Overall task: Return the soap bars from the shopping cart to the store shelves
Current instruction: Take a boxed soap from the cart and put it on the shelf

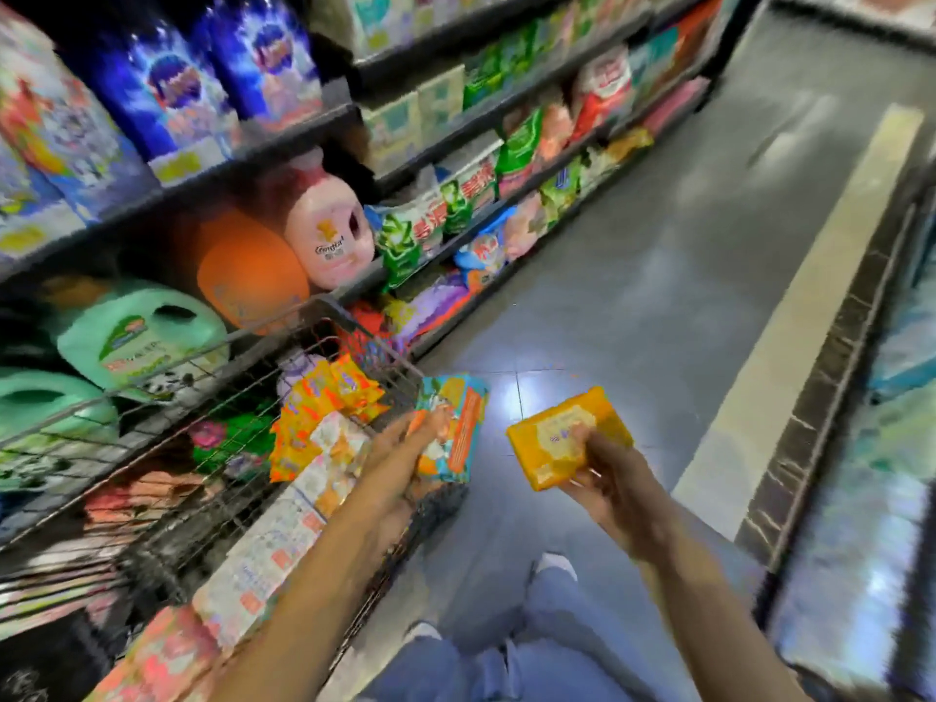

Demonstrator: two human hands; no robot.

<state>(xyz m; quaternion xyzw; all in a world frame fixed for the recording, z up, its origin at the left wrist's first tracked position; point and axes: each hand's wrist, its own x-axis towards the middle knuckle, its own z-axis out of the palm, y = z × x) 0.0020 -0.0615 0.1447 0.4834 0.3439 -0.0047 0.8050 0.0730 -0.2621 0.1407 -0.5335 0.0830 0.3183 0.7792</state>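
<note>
Soap out of cart (243,337), shelving step pending: my left hand (405,450) grips a teal soap pack (458,423) at the cart's corner, my right hand (605,478) clasps a yellow soap bar (562,440) over the floor (658,296); next I reckon find each a matching shelf (283,139) slot

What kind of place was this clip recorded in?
Most likely a supermarket aisle for laundry and cleaning goods: dark metal shelves packed with products, pale green plastic detergent jugs, and a wire shopping cart holding orange soap packets.
</note>
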